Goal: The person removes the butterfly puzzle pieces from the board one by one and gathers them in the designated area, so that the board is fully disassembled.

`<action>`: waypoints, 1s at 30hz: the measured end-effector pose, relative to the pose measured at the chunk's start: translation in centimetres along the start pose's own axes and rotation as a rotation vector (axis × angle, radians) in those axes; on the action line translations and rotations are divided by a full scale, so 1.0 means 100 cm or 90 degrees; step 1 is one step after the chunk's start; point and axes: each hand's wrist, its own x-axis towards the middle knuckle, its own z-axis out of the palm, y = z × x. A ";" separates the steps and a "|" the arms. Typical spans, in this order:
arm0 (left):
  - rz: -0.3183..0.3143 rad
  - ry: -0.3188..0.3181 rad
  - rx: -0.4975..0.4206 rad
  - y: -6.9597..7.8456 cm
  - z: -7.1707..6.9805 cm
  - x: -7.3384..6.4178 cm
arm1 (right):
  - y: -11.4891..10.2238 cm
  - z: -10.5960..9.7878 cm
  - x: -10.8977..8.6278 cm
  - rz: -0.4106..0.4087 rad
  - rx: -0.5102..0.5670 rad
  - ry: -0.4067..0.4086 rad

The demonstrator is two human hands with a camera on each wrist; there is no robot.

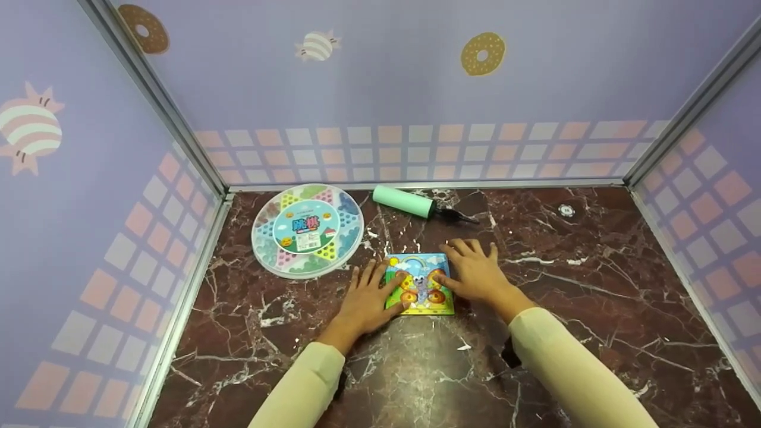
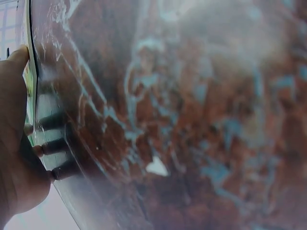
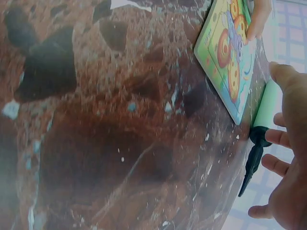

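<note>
A square, brightly printed picture puzzle board point(image 1: 422, 286) with a butterfly, a rainbow and a sun lies flat on the dark marbled table. My left hand point(image 1: 367, 302) is at its left side, fingers spread, with index finger and thumb reaching over the picture. From the other side my right hand point(image 1: 475, 272) comes in, its thumb over the board's right edge and its other fingers stretched out beyond. The right wrist view shows the puzzle board point(image 3: 225, 57) lying flat and the right hand point(image 3: 292, 139) with its fingers apart. In the left wrist view the left hand point(image 2: 19, 139) fills the left edge.
A round Chinese checkers set point(image 1: 351, 238) lies at the back left. Behind the board is a mint-green hand pump point(image 1: 404, 201) with a black nozzle. A small round chip point(image 1: 566, 210) lies far right. Patterned purple panels point(image 1: 392, 89) enclose the table on three sides.
</note>
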 end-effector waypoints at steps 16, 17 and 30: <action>-0.009 0.020 -0.005 0.006 -0.007 -0.005 | -0.023 0.021 0.014 -0.032 0.029 -0.040; -0.010 0.017 -0.003 0.007 -0.007 -0.004 | -0.023 0.022 0.015 -0.033 0.033 -0.044; -0.011 0.008 -0.025 0.000 0.002 0.003 | -0.034 0.028 0.023 -0.062 0.081 -0.075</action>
